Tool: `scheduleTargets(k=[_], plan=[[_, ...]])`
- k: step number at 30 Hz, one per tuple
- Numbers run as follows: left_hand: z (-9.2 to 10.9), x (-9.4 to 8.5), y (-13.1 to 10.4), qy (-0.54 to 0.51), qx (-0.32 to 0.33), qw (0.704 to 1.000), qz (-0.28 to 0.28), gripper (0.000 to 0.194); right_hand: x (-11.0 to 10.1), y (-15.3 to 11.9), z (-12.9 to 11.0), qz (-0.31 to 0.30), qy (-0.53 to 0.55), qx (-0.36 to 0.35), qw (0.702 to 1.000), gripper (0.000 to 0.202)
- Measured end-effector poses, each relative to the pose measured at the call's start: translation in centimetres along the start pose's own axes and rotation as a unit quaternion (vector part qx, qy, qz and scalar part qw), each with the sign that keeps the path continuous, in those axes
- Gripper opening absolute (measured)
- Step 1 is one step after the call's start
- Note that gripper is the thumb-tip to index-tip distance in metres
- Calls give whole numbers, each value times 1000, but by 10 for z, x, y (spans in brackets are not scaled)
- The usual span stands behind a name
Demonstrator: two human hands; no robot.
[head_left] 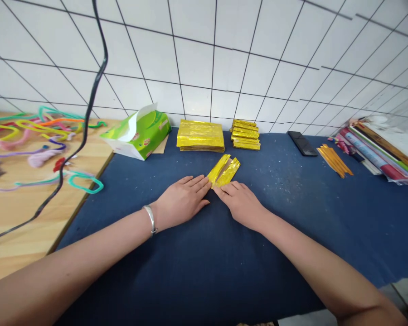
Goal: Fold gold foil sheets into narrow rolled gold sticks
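Note:
A sheet of shiny gold foil paper [228, 172] lies on the blue tabletop in front of me, its sides folded in towards a brownish strip along the middle. My left hand [185, 197] rests flat, fingers stretched out, with the fingertips on the paper's near left corner and the thumb apart from it. Across from it, my right hand [240, 201] lies palm down, its fingertips pressing the near edge of the same sheet. The fingers of both hands nearly meet at that corner. My right thumb is hidden.
Behind the sheet are a gold paper stack [200, 136] and folded gold strips [245, 135]. A green tissue pack [146, 136] stands left of them. Rightward lie a black phone [302, 143], orange strips [335, 160] and books [377, 154]. Coloured pipe cleaners [37, 131] and a black cable [88, 108] are left.

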State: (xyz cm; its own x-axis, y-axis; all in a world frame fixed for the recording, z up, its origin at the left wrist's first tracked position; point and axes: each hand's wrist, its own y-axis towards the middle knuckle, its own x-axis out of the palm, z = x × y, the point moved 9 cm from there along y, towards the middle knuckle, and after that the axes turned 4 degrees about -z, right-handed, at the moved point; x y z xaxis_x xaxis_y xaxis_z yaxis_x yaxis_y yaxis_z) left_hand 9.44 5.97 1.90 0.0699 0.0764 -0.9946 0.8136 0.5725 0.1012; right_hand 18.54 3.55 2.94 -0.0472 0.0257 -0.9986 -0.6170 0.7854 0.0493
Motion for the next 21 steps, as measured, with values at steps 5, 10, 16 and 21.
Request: scheduleTargets(k=[5, 10, 16, 21], plan=[[0, -3, 0, 8, -12, 1000, -6, 51, -3, 0, 0, 5, -24, 10, 1000, 36], [1, -3, -1, 0, -14, 1000, -18, 54, -8, -9, 1, 15, -26, 15, 999, 36], [5, -3, 0, -12, 2, 1000, -19, 57, -8, -7, -2, 25, -14, 6, 1000, 34], [4, -5, 1, -26, 14, 999, -16, 58, -16, -11, 9, 68, 41, -25, 997, 25]])
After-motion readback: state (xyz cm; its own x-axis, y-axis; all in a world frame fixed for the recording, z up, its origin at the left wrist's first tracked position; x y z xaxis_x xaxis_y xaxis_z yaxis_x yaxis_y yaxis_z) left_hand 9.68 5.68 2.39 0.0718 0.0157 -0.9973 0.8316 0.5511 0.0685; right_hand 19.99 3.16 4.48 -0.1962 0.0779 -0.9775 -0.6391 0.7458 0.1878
